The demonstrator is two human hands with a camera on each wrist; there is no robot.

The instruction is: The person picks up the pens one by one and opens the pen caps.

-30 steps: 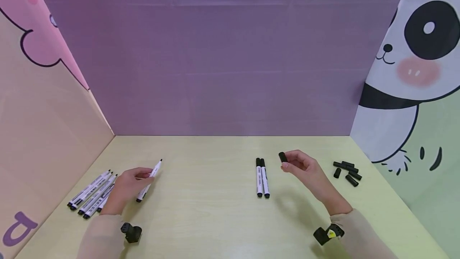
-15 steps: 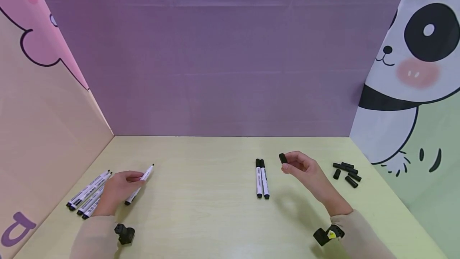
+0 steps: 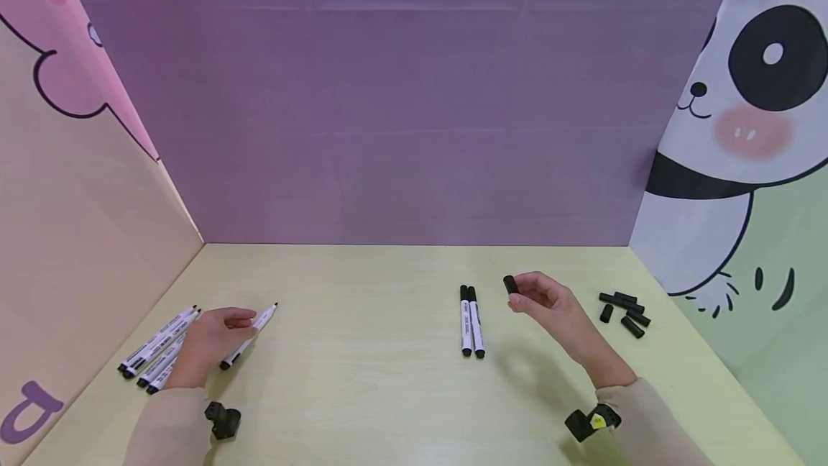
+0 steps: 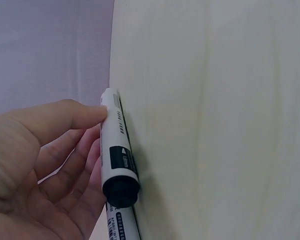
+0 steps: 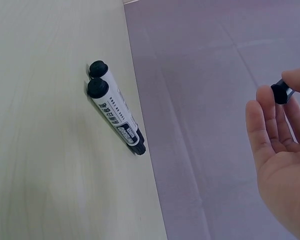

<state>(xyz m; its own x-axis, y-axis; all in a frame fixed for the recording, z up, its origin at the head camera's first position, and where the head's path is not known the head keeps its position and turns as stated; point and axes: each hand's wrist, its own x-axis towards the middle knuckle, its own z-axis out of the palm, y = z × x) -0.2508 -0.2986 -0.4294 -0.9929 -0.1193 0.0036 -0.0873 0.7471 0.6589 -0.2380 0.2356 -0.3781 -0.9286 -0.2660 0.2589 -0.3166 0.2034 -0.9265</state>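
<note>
In the head view my left hand point(image 3: 216, 344) holds an uncapped white marker point(image 3: 264, 318), its thin black nib pointing up and away. The left wrist view shows the thumb and fingertips on either side of its barrel point(image 4: 111, 140), low against the table. Beside this hand lies a group of uncapped markers point(image 3: 158, 342), partly hidden by it. My right hand point(image 3: 550, 311) is raised over the table, pinching a black marker cap point(image 3: 510, 285) between thumb and fingertips. Left of it, two capped markers point(image 3: 477, 326) lie side by side.
Several loose black caps point(image 3: 632, 327) are heaped on the table's right side. A purple backdrop point(image 3: 414, 113) stands along the far edge of the table point(image 3: 362, 380). Printed side panels rise at left and right, the right one with a panda point(image 3: 750, 128).
My left hand has moved left and a little toward me with the marker, now lower and nearer the uncapped group. My right hand has stayed almost still with the cap.
</note>
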